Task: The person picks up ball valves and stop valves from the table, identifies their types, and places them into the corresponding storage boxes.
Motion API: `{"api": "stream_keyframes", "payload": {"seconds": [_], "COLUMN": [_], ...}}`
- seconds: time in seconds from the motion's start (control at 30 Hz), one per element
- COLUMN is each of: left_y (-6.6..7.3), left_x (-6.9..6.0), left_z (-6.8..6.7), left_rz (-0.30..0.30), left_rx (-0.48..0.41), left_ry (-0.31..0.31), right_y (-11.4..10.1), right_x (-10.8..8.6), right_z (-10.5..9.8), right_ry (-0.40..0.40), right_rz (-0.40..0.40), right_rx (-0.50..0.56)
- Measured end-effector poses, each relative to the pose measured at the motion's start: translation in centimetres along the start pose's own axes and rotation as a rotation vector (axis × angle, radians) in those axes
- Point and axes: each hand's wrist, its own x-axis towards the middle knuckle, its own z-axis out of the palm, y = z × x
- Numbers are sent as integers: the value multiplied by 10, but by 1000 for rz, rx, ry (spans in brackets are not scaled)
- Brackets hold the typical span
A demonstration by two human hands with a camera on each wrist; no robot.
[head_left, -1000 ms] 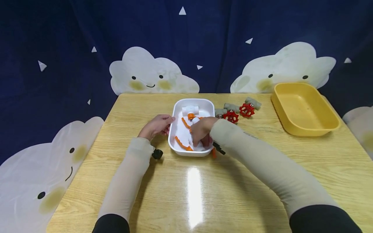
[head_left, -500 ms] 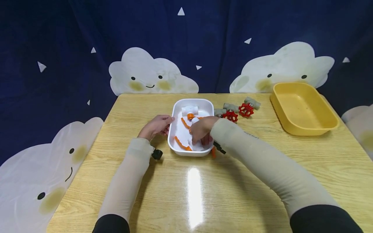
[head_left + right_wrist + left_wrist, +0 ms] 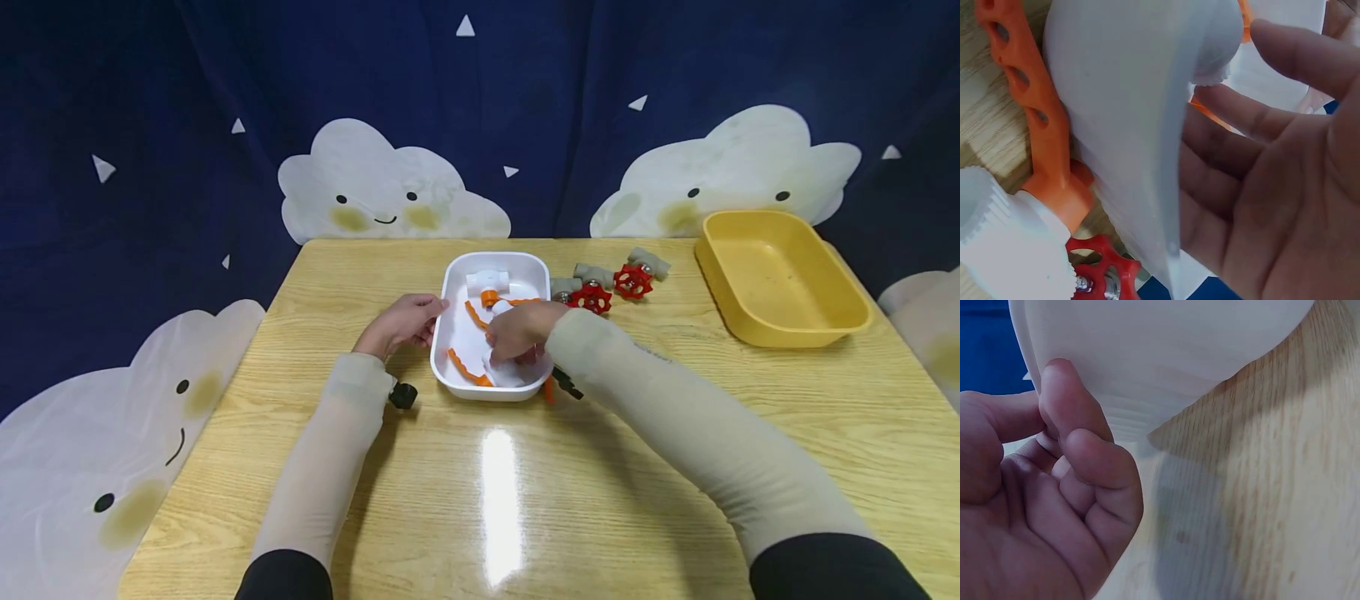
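A white tray (image 3: 491, 396) stands on the table holding several white plastic valves with orange lever handles. At its left rim is my left hand (image 3: 405, 323); in the left wrist view thumb and forefinger pinch the tray wall (image 3: 1166, 344). Reaching over the right rim, my right hand (image 3: 517, 329) is down inside the tray. The right wrist view shows its thumb and fingers about a white valve (image 3: 1219, 47), partly hidden by the tray wall (image 3: 1122, 94). Another valve (image 3: 487, 282) lies at the tray's back, and an orange handle (image 3: 468, 368) points left near the front.
Grey valves with red handwheels (image 3: 633, 282) lie right of the tray. A yellow bin (image 3: 795, 337) stands at the back right. Against the tray's outer right side is another white valve (image 3: 1016, 250) with an orange handle (image 3: 1047, 125). A dark cloud-patterned curtain hangs behind the table.
The right hand shifts very slightly within the tray. The left hand stays at the rim, and the things on the table keep their places.
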Motion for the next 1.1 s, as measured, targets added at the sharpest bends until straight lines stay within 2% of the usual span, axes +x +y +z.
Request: {"api": "stream_keyframes", "payload": {"seconds": [0.27, 0.47, 0.57, 0.8, 1.1], "left_y": [-1, -1, -1, -2, -3], "left_x": [0, -1, -1, -1, -1], "left_z": [0, -1, -2, -3, -3], "left_rz": [2, 3, 7, 5, 11], "left_rx": [7, 1, 8, 8, 9], "left_ry": [-2, -3, -6, -14, -5], "right_y": [13, 32, 42, 65, 98], "right_x": [-9, -23, -29, -52, -78], "right_z": [2, 12, 17, 23, 34], "right_ry": [303, 480, 566, 677, 790], "right_rz": [-197, -342, -390, -405, -367], "right_rx": [-77, 7, 30, 33, 34]}}
